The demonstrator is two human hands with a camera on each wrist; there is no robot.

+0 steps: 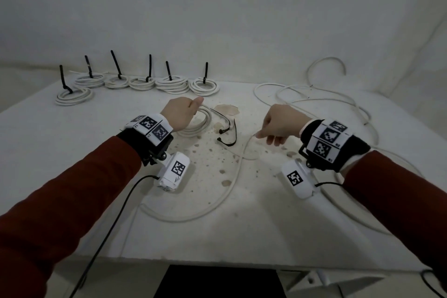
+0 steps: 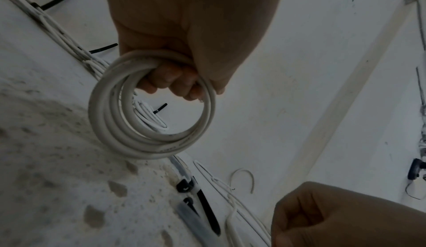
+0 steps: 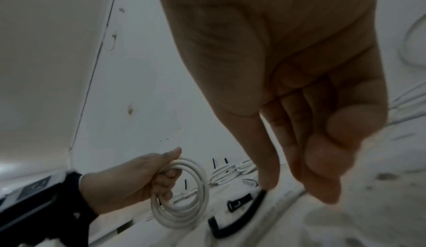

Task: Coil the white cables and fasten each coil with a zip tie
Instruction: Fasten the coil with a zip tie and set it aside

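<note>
From my feed: right hand (image 3: 288, 79) fills the upper frame, fingers (image 3: 322, 174) pointing down, relaxed, nothing in them. One fingertip is right at a black zip tie (image 3: 242, 218) on the stained table (image 3: 368, 214); contact unclear. Left hand (image 3: 129, 178) grips a white cable coil (image 3: 182, 220). Tied coils (image 3: 230, 172) behind.

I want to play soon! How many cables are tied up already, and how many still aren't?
Six tied coils sit along the back of the table. The left hand grips a seventh coil with no tie on it; the right hand reaches toward two loose zip ties. More loose cable lies uncoiled at right.
</note>
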